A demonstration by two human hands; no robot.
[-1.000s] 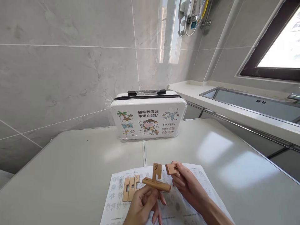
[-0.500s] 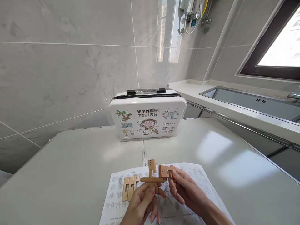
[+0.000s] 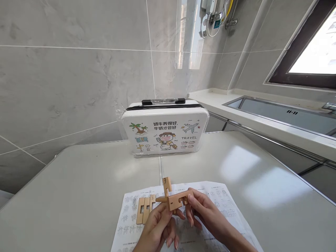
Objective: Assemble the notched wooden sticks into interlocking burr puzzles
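My left hand (image 3: 160,224) pinches crossed wooden puzzle pieces (image 3: 166,185): one upright, notched and marked with a dark character, the other lying crosswise. Between finger and thumb, my right hand (image 3: 206,213) grips a notched wooden puzzle piece (image 3: 175,202) with a small dark mark. That piece lies in front of the crossed pair and hides part of it; whether they touch or interlock I cannot tell. Left of my hands, several flat wooden pieces (image 3: 143,210) rest side by side on a printed instruction sheet (image 3: 231,224), with openings between them.
A white plastic-wrapped case (image 3: 168,129) with cartoon prints stands at the back of the pale table (image 3: 78,189), near the tiled wall (image 3: 78,87). To the right runs a counter with a sink (image 3: 283,115), under a window (image 3: 315,49).
My right hand has brought its piece left and slightly down, across the front of the crossed pieces. The upright piece now leans a little to the left.
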